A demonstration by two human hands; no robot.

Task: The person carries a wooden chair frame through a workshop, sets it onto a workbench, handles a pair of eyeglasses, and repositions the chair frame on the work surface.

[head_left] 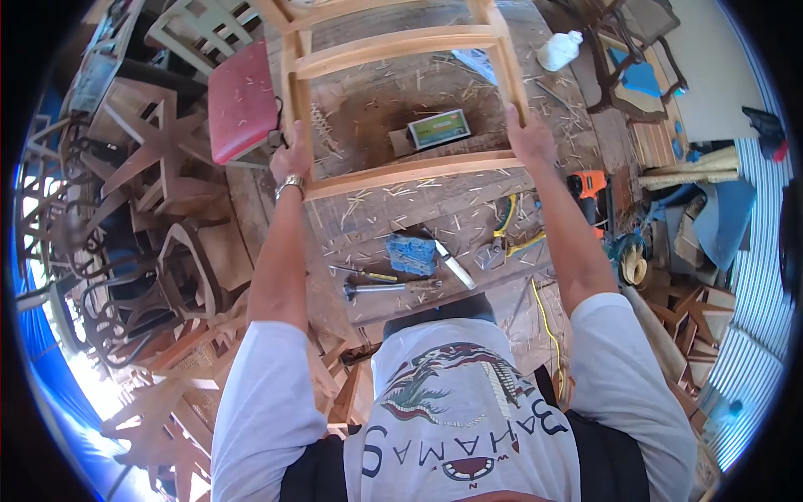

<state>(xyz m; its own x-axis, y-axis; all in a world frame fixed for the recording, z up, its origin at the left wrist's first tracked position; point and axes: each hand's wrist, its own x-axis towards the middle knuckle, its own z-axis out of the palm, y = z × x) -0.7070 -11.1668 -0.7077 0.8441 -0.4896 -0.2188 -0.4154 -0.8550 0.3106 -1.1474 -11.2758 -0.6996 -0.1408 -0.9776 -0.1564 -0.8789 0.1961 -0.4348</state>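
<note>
So a pale wooden frame (418, 174) was being held out in front with both hands, one per side post. The left hand (291, 159) was wrapped around its post just above the near corner, with a metal wristwatch (289, 184) worn behind it. The right hand (531, 142) was clasped over the opposite post by its own corner (most fingers were hidden, so how tight the grip was couldn't be told). The gap between the hands was spanned by the near rail; the far end was cut off from view. Whether the frame was lifted or rested on the workbench (368, 309) couldn't be told either.

Through the opening, between the hands, a green-and-white box (439, 128) could be seen. Closer in than the hands, a blue block (410, 254), a white-handled tool (455, 267), a yellow-and-black screwdriver (378, 276) and what looked like a hammer (389, 288) were bunched up. A yellow-handled tool (504, 221) was left just nearer than the right hand, and an orange power tool (589, 182) was parked beside the right forearm (573, 226). Beyond the right hand a white bottle (559, 53) was seen; past the left, a red-seated chair (241, 105). Wood slivers (357, 201) were scattered pretty much everywhere.
</note>
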